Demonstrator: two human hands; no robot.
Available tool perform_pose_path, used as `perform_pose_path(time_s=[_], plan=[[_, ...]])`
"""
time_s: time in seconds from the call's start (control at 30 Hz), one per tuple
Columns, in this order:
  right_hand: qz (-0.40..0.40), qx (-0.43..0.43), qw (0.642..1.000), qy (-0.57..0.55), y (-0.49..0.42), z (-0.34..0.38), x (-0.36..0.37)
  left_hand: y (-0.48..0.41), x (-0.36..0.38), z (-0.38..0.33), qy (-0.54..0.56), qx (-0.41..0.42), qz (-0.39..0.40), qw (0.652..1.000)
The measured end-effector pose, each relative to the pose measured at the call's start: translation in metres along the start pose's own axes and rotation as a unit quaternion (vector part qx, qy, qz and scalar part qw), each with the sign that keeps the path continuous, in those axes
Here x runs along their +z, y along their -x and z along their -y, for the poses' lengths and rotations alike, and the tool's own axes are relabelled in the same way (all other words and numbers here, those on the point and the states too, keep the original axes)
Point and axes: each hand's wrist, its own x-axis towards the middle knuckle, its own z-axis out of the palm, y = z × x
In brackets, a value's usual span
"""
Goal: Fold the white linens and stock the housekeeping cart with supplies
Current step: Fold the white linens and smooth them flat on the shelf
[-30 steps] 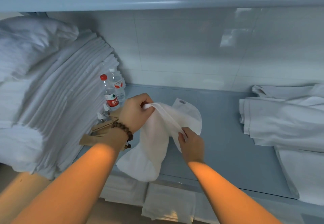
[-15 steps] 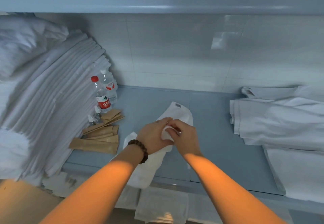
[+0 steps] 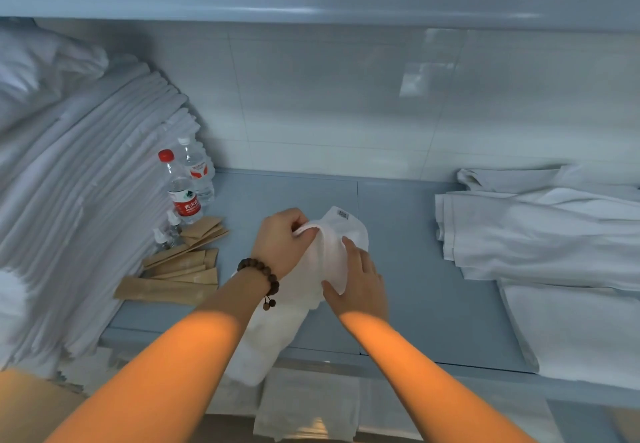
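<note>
Now | left hand (image 3: 280, 245) pinches towel (image 3: 349, 231) edge | right hand (image 3: 362, 281) seemingly grips its fold

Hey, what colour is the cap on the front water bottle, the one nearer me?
Red. The cap of that bottle shows clearly in the head view.
</note>
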Motion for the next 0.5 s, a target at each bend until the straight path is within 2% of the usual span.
perform_pose_path(time_s=[0.17,0.33,0.5], plan=[[-0.014,0.039,0.997,-0.067,-0.006,0.02,0.004,0.003,0.001,-0.002,0.016,-0.009,0.026,1.0],[-0.047,0.012,0.999,-0.019,-0.014,0.022,-0.002,0.002,-0.01,0.005,0.003,-0.003,0.061,0.998],[-0.093,-0.02,0.995,-0.018,-0.019,0.004,-0.018,-0.004,-0.03,0.018,-0.011,-0.019,0.038,0.999]])
